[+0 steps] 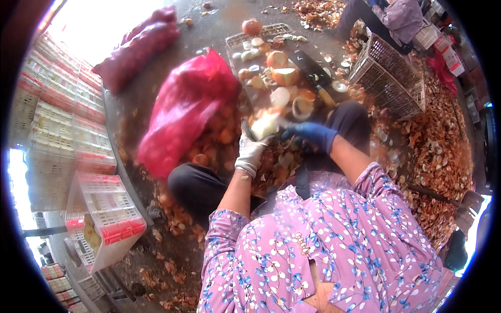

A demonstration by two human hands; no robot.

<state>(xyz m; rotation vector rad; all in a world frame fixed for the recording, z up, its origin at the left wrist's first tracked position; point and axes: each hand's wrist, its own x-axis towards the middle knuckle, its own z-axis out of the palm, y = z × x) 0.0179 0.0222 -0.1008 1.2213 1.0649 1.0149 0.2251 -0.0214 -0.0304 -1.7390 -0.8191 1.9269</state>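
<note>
My left hand (251,150), in a pale glove, is closed around a whitish peeled onion (265,125) above my lap. Close against the onion's right side is my right hand (315,134) in a blue glove, its fingers curled. Blur hides whether anything small is in those fingers. Just beyond the onion, a low crate (233,40) bears cut onion pieces, including a halved onion (285,76), and loose skins. A cleaver (311,68) with a dark blade and wooden handle lies at the crate's right side, its handle toward my knee.
A pink mesh sack (190,107) of onions lies at left; a fuller red sack (141,49) is behind it. White and red crates (70,130) stack along the left. An empty-looking brown crate (389,73) stands right, beside heaped onion skins (436,156). Another person (399,21) sits far right.
</note>
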